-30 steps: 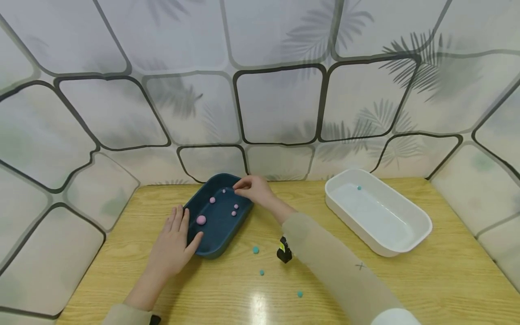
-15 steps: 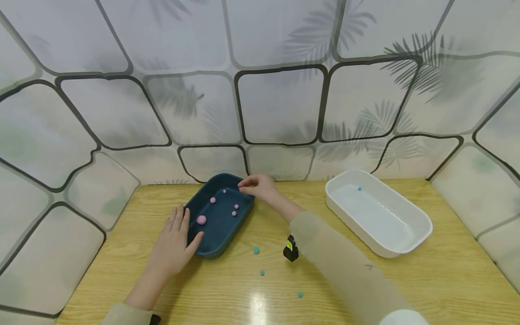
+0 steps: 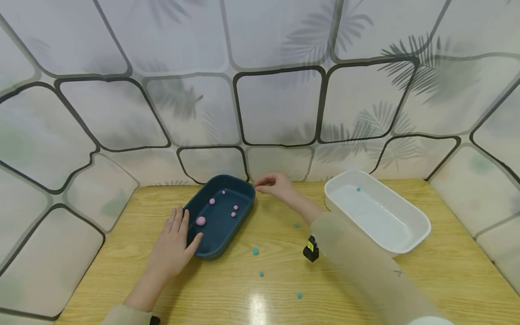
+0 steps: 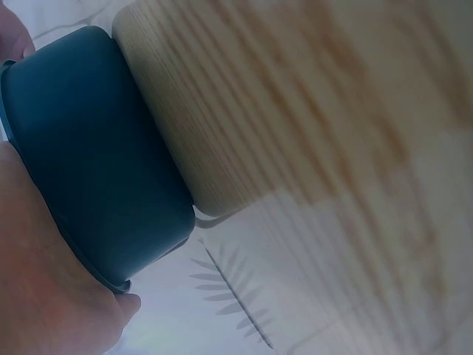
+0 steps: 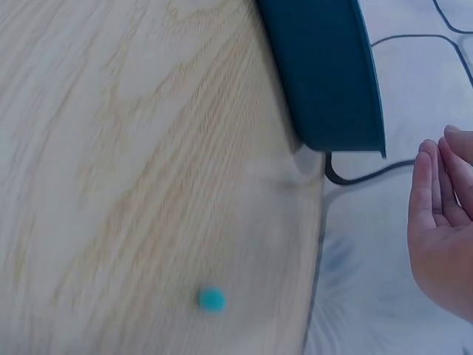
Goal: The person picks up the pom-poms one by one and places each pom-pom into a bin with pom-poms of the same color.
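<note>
In the head view my left hand [image 3: 172, 246] rests along the near left side of a dark blue tray [image 3: 219, 237], its thumb over the rim. Several pink balls of differing size lie in the tray, the largest ball [image 3: 201, 221] near the left wall. My right hand [image 3: 278, 187] hovers just outside the tray's far right corner, thumb and fingertips close together. Whether a tiny thing sits between them is not clear. In the right wrist view nothing distinct shows at the fingertips of the right hand [image 5: 443, 222].
A white tray [image 3: 378, 214] with one small turquoise ball [image 3: 358, 189] stands on the right of the wooden table [image 3: 211, 293]. Several turquoise balls lie loose on the wood, one ball [image 3: 255, 251] close to the blue tray. A patterned wall [image 3: 280, 108] rises behind.
My right hand has moved right, from over the blue tray's far corner to just outside its rim. Another turquoise ball has come into sight beside the forearm. The left hand stays put.
</note>
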Available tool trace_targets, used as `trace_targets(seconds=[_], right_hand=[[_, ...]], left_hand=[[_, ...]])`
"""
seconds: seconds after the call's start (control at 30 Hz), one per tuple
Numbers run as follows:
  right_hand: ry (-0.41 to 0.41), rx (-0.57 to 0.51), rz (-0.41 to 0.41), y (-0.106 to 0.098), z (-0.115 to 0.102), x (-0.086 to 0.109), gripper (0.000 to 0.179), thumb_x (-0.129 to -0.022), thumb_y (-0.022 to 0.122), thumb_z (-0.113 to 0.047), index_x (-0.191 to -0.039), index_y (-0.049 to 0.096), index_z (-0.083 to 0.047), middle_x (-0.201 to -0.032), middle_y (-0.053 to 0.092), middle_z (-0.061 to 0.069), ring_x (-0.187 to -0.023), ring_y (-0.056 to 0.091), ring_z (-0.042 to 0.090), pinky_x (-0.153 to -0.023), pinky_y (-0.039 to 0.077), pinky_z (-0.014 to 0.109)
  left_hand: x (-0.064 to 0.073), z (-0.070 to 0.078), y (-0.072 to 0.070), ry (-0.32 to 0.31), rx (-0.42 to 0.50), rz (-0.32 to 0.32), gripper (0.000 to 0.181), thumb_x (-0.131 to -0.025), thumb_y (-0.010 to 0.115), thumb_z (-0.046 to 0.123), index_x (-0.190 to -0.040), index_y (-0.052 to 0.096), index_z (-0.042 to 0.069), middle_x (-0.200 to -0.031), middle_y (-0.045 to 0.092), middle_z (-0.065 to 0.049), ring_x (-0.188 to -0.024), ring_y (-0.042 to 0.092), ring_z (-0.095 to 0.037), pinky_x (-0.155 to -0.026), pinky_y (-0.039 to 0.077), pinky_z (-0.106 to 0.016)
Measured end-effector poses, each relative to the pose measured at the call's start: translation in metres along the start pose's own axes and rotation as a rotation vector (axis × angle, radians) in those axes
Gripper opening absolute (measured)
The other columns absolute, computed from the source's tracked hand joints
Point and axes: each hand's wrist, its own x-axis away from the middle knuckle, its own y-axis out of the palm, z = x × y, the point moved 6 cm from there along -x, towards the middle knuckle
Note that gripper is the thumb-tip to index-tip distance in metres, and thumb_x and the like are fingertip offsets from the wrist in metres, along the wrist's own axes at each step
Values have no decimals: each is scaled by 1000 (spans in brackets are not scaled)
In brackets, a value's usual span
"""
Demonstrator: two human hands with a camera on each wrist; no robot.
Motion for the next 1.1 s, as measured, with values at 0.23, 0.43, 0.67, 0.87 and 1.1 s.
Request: trace_targets(seconds=[0.23, 0.43, 0.67, 0.87, 1.1], right_hand=[[-15, -1, -4, -25, 1, 15, 25, -101, 73, -11, -122, 76, 2, -124, 76, 21, -104, 74, 28, -102, 58, 56], [-25, 51, 5, -44, 3, 28, 23, -101, 72, -13, -120, 78, -1, -122, 76, 18, -97, 73, 18, -98, 60, 52], [-37, 162, 12, -68, 7, 44, 23, -102, 72, -14, -121, 78, -3, -122, 76, 18, -103, 72, 24, -92, 61, 41], [-23, 195, 33, -91, 14, 58, 21, -102, 72, -15, -118, 79, -4, -119, 77, 16, -96, 72, 15, -83, 58, 26], [-28, 233, 67, -118, 19, 81, 20, -100, 75, -15, -116, 79, -3, -113, 80, 15, -91, 72, 7, -81, 59, 22]], left_hand=[[0, 0, 0, 1, -7, 0, 81, -110, 53, 42, -162, 26, -14, -171, 21, -36, -161, 19, -52, -131, 23, -64], [0, 0, 0, 2, -2, -2, 81, -110, 53, 42, -162, 26, -14, -171, 21, -36, -161, 18, -52, -131, 22, -64], [1, 1, 0, 7, -5, 12, 80, -109, 54, 41, -161, 28, -14, -170, 23, -36, -161, 20, -52, -131, 23, -64], [1, 0, 1, 10, 2, 21, 80, -109, 55, 40, -161, 28, -15, -170, 22, -36, -161, 20, -52, -130, 24, -64], [1, 0, 1, 15, -8, 37, 79, -109, 55, 39, -160, 29, -15, -170, 24, -36, -160, 22, -52, -130, 25, -64]])
